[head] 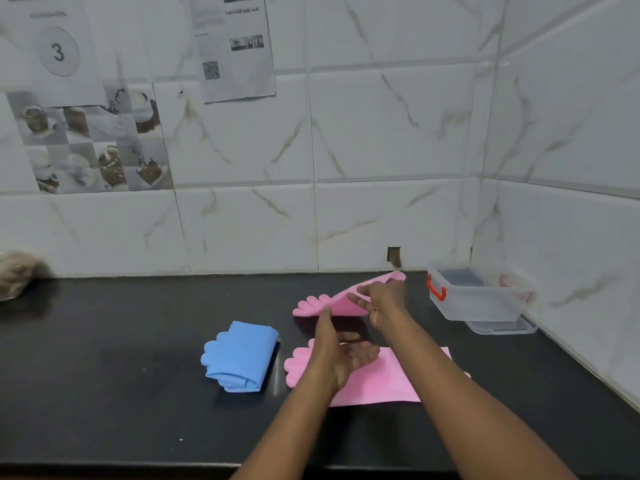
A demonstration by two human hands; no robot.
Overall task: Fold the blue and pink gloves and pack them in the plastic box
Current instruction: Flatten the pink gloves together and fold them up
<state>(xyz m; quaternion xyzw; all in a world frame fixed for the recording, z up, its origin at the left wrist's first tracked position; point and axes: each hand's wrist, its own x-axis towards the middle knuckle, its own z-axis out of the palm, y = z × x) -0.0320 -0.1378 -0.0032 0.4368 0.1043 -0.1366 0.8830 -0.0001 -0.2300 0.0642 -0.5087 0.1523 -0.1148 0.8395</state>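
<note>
Head view: right hand (379, 301) pinches the far pink glove (341, 301) mid-fold, left hand (341, 355) open; next, press the cuff down onto its fingers.

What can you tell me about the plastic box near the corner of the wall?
The box is clear plastic, rectangular, with a red latch on its left end. It has no lid on and stands upright, slightly tilted, on what looks like its clear lid, on the black counter in the right back corner by the tiled wall. Something dark and something pinkish show faintly inside; what they are is unclear. Neither hand touches it.
</note>
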